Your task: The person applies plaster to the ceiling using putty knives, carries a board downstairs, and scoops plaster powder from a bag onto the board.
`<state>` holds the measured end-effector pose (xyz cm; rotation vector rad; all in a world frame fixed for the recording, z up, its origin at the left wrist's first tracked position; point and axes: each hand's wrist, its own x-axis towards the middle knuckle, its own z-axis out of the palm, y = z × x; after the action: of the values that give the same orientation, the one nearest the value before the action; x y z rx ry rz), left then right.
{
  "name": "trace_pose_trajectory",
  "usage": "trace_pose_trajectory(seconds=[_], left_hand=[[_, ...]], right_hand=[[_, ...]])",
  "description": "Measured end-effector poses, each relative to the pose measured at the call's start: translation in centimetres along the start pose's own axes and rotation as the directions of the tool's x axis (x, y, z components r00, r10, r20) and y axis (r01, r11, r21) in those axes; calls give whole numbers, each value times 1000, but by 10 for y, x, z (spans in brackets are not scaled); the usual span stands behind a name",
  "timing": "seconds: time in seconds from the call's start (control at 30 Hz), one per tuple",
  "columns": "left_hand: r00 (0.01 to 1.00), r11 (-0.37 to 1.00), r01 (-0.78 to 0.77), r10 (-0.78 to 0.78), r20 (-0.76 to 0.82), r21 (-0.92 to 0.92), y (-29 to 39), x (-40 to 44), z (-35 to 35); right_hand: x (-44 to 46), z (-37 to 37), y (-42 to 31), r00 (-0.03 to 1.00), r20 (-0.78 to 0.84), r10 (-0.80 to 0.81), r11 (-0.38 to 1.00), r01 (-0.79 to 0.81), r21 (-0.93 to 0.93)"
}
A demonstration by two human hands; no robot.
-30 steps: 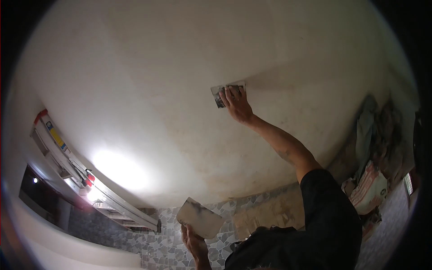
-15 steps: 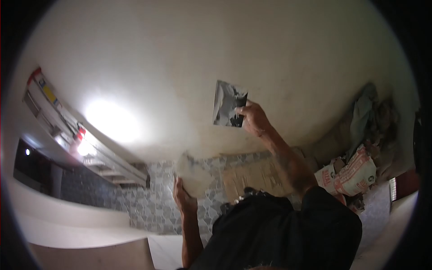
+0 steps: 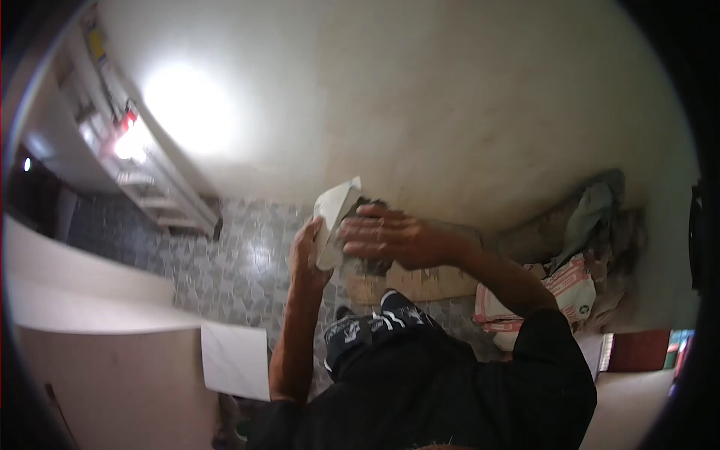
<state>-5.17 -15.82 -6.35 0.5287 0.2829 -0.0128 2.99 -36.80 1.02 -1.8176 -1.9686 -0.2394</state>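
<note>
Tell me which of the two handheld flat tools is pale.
The plate in the left hand: it's off-white, while the scraper under the right hand looks dark.

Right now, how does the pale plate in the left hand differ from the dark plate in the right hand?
Colour: the pale plate is whitish, while the dark plate is mostly blackish where it shows.
Visibility: the pale plate's upper part is uncovered above the left hand; the dark plate is largely hidden by the right hand.
Shared: both are handheld and close together; whether they touch is unclear.
</note>
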Motion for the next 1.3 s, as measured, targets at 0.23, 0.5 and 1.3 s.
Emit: trace_pose_trajectory(seconds=[0.23,0.5,1.3], left_hand=[[944,962,-246,266,-193,119,-15,-66,-23],[601,595,-610,778,-184,523,-56,-135,1],[499,-469,-521,511,700,713,-154,-197,66]], right_hand=[[-85,4,3,973,62,224,972,-227,54],[-120,48,-124,409,-3,912,252,-557,791],[-113,50,-207,211,-288,934,356,-519,777]])
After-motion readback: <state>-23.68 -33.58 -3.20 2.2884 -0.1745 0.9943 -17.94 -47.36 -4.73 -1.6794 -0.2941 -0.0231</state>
